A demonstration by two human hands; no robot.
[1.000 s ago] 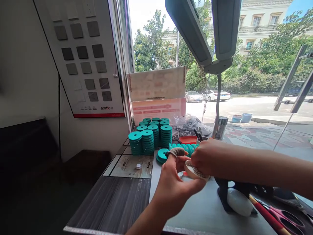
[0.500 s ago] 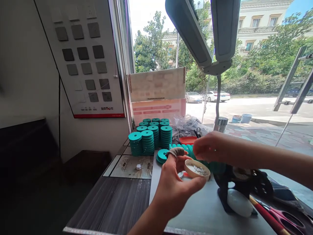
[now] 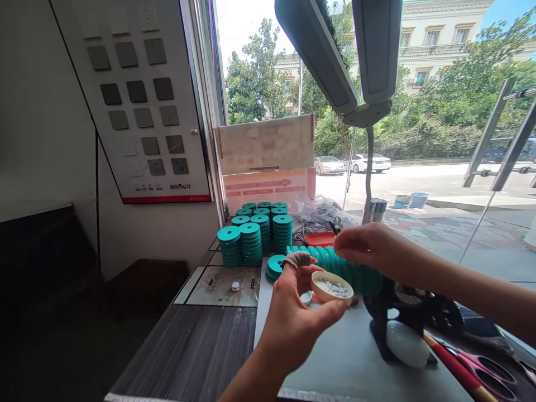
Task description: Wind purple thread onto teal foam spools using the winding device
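My left hand (image 3: 295, 315) is closed round a shallow cream-coloured round dish (image 3: 331, 296) with small white pieces in it. A grey-brown cloth cover (image 3: 298, 258) is wrapped round one of its fingers. Above and to the right of the dish is my right hand (image 3: 358, 243), its fingers curled together; what they hold, if anything, is hidden. Just beyond both hands lies a row of green ring-edged discs (image 3: 330, 259), joined to a dark machine (image 3: 379, 318). A flat green spool (image 3: 276, 263) rests beside my left fingers.
Stacked green spools (image 3: 251, 243) stand at the back left. A red tray (image 3: 320, 239) lies behind my hands. At right are pink-handled scissors (image 3: 486, 365) and a pale oval object (image 3: 406, 343). A lamp (image 3: 368, 114) hangs overhead.
The view has shifted slightly. My right hand has drawn a little up from the dish, uncovering more of the green discs. My left hand still holds the dish.
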